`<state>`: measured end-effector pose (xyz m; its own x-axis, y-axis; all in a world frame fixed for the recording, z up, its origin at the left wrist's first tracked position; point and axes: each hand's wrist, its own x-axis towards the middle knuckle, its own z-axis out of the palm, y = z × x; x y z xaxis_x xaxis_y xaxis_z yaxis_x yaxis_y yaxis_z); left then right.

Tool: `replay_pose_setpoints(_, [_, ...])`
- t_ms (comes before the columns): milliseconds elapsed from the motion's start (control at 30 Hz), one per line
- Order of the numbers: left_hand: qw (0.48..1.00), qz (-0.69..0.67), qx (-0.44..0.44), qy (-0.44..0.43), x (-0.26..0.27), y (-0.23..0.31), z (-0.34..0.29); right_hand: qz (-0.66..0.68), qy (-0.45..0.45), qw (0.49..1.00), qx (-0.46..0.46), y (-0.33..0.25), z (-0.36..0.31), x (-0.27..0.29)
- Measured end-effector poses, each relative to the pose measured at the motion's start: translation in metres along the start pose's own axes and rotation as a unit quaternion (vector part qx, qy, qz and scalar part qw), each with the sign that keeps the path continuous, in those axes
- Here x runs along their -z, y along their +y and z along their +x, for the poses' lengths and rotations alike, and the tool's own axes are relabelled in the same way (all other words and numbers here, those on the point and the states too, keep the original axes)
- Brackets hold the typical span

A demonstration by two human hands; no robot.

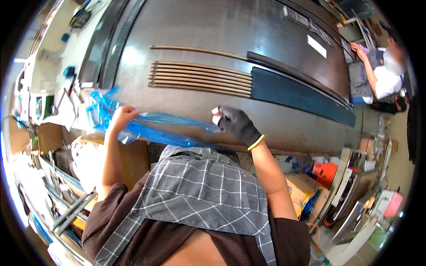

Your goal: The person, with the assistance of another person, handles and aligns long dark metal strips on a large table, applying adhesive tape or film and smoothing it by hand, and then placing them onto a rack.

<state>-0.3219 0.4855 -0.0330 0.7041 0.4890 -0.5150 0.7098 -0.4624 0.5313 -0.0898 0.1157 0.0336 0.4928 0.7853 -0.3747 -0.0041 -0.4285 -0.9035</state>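
Observation:
My bare left hand (122, 119) is closed on a crumpled blue plastic film (153, 131) at the table's near left edge. The film hangs loosely along the near edge, and a bunched part spreads left of that hand. My right hand (238, 125), in a black glove with bare fingertips and a yellow cuff, is curled closed at the film's right end; its grip is partly hidden. Beyond my hands, several thin bronze-coloured strips (199, 79) lie side by side on the dark metal table (186, 104). Their right ends meet a dark blue flat panel (293, 91).
Another single strip (195, 51) lies farther back, beside a long dark bar (284, 66). A white paper (317, 46) rests at the far right. Another person (377, 75) stands beyond the right end. Cardboard boxes (306, 190) are below the near right edge; a cluttered white bench (57, 80) is left.

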Motion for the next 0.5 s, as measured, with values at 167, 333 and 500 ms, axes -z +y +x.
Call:
replay_pose_setpoints(167, [0.866, 0.208, -0.12, 0.438, 0.053, -0.012, 0.0, -0.351, 0.202, 0.91, 0.088, 0.037, 0.027, -0.023])
replay_pose_setpoints(333, [0.892, 0.118, -0.369, 0.231, -0.042, 0.09, 0.035, -0.533, 0.181, 0.826, -0.02, 0.028, 0.079, -0.018])
replay_pose_setpoints(500, [0.874, 0.099, -0.377, 0.29, -0.117, 0.133, 0.056, -0.562, 0.202, 0.8, -0.053, 0.02, 0.086, -0.029])
